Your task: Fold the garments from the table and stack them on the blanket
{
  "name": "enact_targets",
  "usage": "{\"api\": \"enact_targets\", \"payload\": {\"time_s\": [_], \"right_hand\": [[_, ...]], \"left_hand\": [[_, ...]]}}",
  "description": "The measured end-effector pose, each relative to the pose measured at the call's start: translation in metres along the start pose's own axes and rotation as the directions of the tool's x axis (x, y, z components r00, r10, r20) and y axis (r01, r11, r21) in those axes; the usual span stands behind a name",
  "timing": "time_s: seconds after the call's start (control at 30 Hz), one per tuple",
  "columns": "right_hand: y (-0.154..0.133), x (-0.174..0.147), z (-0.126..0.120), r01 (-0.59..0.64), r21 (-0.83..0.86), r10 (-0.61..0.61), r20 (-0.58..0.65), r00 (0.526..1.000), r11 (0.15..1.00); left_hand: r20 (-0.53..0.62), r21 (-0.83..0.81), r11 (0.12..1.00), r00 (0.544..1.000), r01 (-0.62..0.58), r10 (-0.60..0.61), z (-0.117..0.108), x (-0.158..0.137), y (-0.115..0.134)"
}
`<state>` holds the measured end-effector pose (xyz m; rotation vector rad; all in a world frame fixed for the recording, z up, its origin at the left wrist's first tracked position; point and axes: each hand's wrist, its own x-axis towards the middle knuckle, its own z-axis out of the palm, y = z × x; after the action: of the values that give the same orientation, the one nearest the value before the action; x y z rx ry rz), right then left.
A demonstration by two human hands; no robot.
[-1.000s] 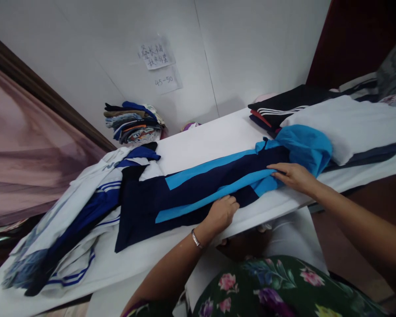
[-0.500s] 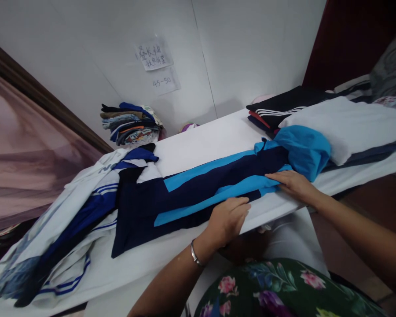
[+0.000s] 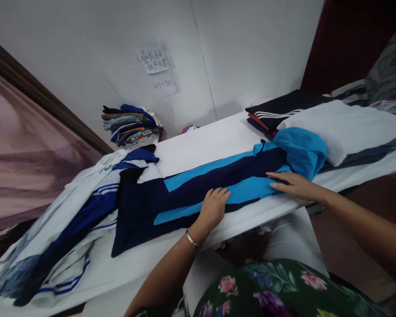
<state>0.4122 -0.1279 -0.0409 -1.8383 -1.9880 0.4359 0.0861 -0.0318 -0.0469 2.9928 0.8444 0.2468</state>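
A navy hooded jacket [image 3: 191,187] lies lengthwise on the white-covered table, its hem toward the left. Both bright blue sleeves are folded in along the body, and the bright blue hood [image 3: 302,147] bulges at the right end. My left hand [image 3: 214,206] rests flat on the near sleeve around its middle, fingers extended together. Farther right, my right hand [image 3: 292,185] is spread over the shoulder end of that same sleeve, close to the hood. Neither hand grips the cloth.
White and blue garments [image 3: 82,193] are heaped left of the jacket. A stack of folded clothes [image 3: 130,125] stands by the wall. At the right are a white garment [image 3: 350,125] and black striped clothing [image 3: 284,103]. Paper signs [image 3: 156,57] hang on the wall.
My left hand has moved from the near edge up and left onto the sleeve, loosening its curled fingers. The near sleeve now lies flatter and wider; my right hand has barely shifted.
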Motion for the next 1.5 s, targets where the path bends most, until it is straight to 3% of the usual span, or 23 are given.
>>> {"api": "enact_targets", "payload": {"time_s": [0.07,0.17,0.3,0.47,0.6,0.73,0.93,1.27,1.33,1.4,1.5], "right_hand": [[-0.008,0.01,-0.002,-0.047,-0.027,0.048,0.016,0.999,0.999],[-0.015,0.026,0.0,-0.002,-0.07,0.004,0.017,1.0,0.998],[-0.011,0.042,0.003,0.003,0.019,-0.001,-0.114,0.994,1.0],[-0.001,0.053,0.01,-0.032,-0.174,0.026,-0.034,0.999,0.984],[0.002,0.048,0.012,0.023,-0.179,-0.028,-0.025,0.999,0.984],[0.003,0.036,0.017,0.064,-0.125,-0.078,-0.111,0.991,0.99],[-0.004,0.028,0.024,0.097,-0.165,-0.134,-0.228,0.965,0.981],[-0.014,0.028,0.024,0.071,-0.198,-0.096,-0.116,0.989,0.978],[-0.013,0.022,0.017,0.102,-0.202,-0.145,-0.208,0.967,0.974],[-0.006,0.016,0.0,0.103,-0.252,-0.194,-0.367,0.91,0.962],[0.015,0.008,-0.037,-0.095,-0.38,-0.158,-0.582,0.798,0.92]], "left_hand": [[-0.005,0.002,1.0,1.0,0.002,-0.002,-0.003,0.0,0.002],[-0.039,0.01,1.0,0.999,0.008,-0.007,-0.006,0.0,0.001],[-0.109,0.055,0.998,0.994,0.018,-0.012,-0.006,-0.003,-0.004],[-0.018,0.024,1.0,1.0,-0.01,0.01,-0.003,-0.006,-0.017],[0.03,-0.061,0.998,0.999,-0.008,0.01,-0.01,-0.014,-0.019],[-0.006,-0.082,0.996,0.999,-0.045,0.045,-0.018,-0.022,-0.009],[0.011,-0.026,0.992,0.992,-0.127,0.127,-0.005,-0.018,-0.014],[0.033,-0.102,0.99,0.994,-0.101,0.105,-0.002,-0.018,-0.016],[0.023,-0.107,0.989,0.995,-0.098,0.101,-0.001,-0.019,-0.016],[0.007,-0.111,0.989,0.995,-0.099,0.1,0.0,-0.02,-0.016],[-0.002,-0.118,0.989,0.995,-0.094,0.095,0.001,-0.02,-0.017]]}}
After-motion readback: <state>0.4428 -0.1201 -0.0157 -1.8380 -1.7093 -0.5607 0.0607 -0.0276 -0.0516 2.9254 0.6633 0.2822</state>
